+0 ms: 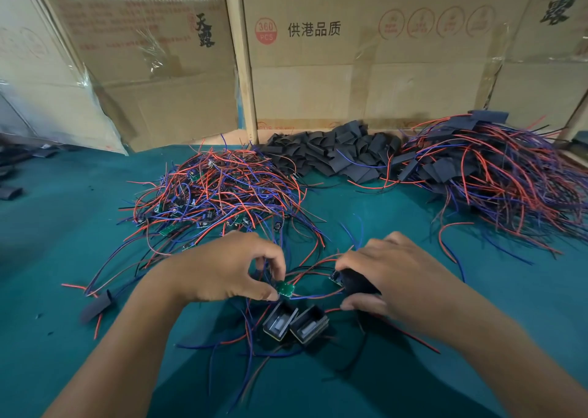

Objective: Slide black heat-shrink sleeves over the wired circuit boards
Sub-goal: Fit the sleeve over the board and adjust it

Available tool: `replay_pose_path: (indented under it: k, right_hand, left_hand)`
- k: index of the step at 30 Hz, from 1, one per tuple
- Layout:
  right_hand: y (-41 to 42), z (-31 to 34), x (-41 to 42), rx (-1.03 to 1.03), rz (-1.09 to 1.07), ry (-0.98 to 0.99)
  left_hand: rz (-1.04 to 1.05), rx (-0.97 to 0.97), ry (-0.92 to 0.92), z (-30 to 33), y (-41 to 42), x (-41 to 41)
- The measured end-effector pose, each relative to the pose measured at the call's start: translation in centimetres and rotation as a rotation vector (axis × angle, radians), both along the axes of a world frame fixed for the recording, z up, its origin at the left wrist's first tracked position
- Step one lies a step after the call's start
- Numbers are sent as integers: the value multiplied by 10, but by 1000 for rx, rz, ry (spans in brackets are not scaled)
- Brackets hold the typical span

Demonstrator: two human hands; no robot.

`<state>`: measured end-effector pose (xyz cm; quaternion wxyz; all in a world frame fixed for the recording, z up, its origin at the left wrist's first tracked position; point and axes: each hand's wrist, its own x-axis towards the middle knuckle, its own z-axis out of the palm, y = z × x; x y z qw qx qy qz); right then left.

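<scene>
Both hands work close together low over a green surface (63, 242). The left hand (222, 268) pinches a small green circuit board (285, 289) between thumb and forefinger, its red and blue wires looping off to the right. The right hand (391, 274) grips a black heat-shrink sleeve (358, 282), with a second circuit board (335, 278) showing at the sleeve's left opening. Just below the hands stand two sleeved pieces (294, 322) side by side, open ends facing up. Farther back lie a tangle of wired boards (216, 191) at left, a heap of empty black sleeves (334, 150) in the middle, and a pile of sleeved boards (496, 169) at right, before cardboard boxes (366, 51).
</scene>
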<state>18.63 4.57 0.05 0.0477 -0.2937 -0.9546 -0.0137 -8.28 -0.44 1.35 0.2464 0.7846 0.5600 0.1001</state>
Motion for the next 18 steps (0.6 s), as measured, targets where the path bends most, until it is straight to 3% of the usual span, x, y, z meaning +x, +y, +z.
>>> replay_pose_path:
  k: [7, 12, 18]
  right_hand:
    - [-6, 0, -9, 119, -5, 84]
    - [-18, -5, -37, 182, -71, 171]
    - [-14, -12, -38, 40, -109, 378]
  left_hand:
    - [2, 25, -69, 4, 0, -7]
    - [-18, 83, -249, 5, 3, -2]
    - [-34, 192, -274, -1, 7, 11]
